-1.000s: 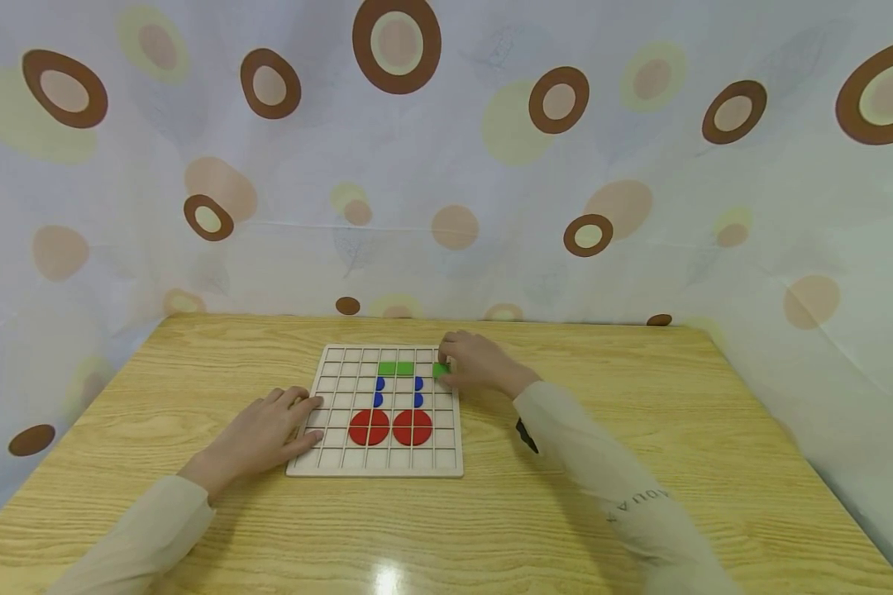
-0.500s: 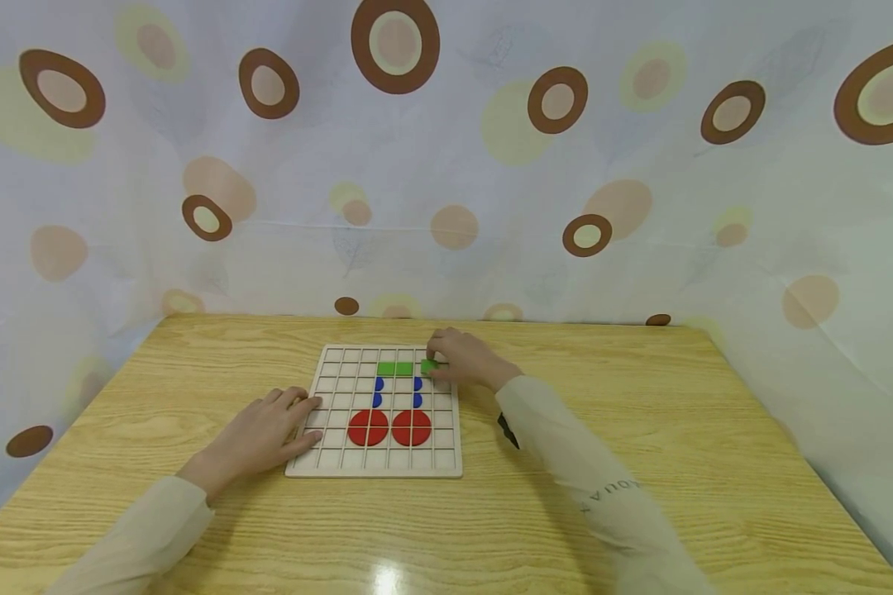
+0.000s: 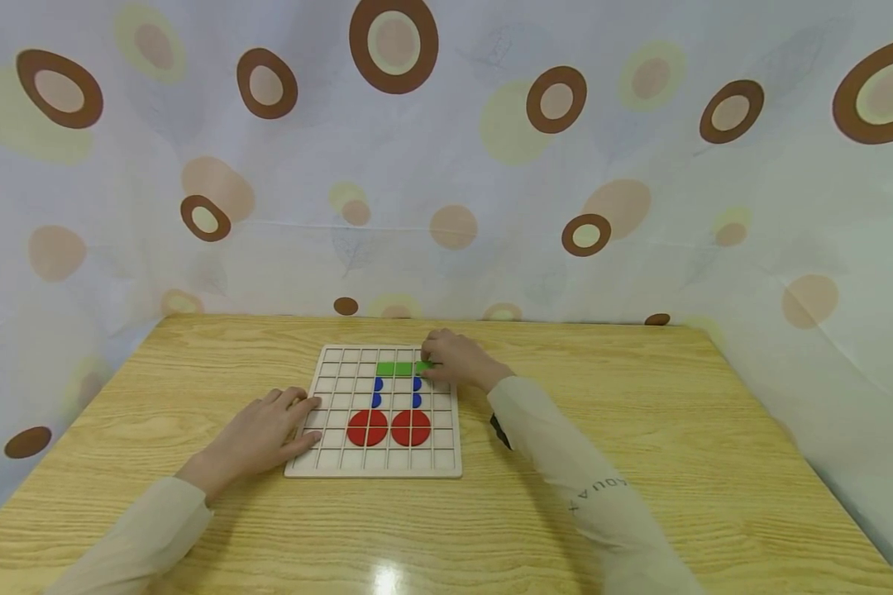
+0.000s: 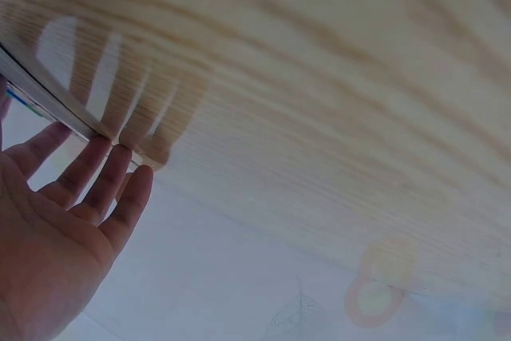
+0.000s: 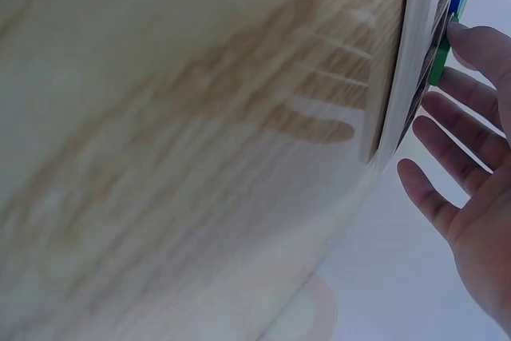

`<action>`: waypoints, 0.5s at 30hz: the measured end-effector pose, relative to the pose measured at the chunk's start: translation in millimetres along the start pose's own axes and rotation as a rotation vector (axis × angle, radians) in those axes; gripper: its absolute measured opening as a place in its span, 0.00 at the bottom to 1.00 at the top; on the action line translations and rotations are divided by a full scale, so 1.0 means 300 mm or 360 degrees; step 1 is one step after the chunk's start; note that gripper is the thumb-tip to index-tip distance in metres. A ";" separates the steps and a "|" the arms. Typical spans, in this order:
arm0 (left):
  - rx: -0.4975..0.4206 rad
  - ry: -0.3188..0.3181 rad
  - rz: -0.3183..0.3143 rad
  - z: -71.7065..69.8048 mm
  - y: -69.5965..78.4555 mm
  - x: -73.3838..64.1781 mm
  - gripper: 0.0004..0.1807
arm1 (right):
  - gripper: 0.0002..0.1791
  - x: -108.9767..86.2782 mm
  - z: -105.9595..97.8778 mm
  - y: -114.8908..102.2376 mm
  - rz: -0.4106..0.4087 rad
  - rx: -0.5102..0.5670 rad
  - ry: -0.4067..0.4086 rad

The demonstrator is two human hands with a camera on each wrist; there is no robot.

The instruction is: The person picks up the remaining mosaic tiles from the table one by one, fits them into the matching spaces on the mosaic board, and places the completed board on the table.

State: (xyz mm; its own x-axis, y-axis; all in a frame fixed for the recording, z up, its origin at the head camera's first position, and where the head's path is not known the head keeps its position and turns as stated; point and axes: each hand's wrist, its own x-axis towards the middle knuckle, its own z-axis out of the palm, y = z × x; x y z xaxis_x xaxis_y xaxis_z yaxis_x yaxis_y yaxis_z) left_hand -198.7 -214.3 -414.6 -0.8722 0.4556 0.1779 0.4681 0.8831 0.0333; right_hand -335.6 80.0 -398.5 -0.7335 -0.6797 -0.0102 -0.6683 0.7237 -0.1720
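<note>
A white grid board (image 3: 338,459) with raised lines lies on the wooden table. My left hand (image 3: 264,430) rests at its left edge with fingers spread, fingertips along the rim in the left wrist view. Over the upper right of the board, my right hand (image 3: 457,359) pinches a green tile (image 5: 441,61) between thumb and index finger, the other fingers loosely extended. That tile is partly hidden by the fingers in the head view. To its left in the same row lie green squares (image 3: 396,369). Beneath are small blue half-circles (image 3: 377,392) and two red circles (image 3: 367,428).
The wooden table (image 3: 640,463) extends around the board on all sides. A pale curtain (image 3: 446,165) with brown and beige circles hangs behind the table and along its sides.
My right hand has slid the green tile leftward along its row, from near the board's right edge to close beside the other green squares. My left hand stays in place.
</note>
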 end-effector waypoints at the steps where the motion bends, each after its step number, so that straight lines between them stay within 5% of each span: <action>1: -0.0001 -0.0005 -0.0003 0.000 0.000 0.000 0.28 | 0.13 0.000 -0.001 -0.001 -0.0006 -0.0001 0.0000; 15: -0.0016 -0.0004 -0.0006 0.001 0.001 0.001 0.28 | 0.15 -0.002 -0.007 -0.006 0.0012 0.0040 -0.0023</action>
State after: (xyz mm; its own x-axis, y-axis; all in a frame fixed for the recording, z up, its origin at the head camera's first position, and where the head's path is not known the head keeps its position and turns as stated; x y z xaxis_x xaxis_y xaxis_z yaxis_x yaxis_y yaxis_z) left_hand -198.8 -213.9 -414.9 -0.8743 0.4525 0.1754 0.4661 0.8837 0.0436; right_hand -334.3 79.4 -396.2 -0.7365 -0.6759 -0.0256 -0.6592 0.7258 -0.1967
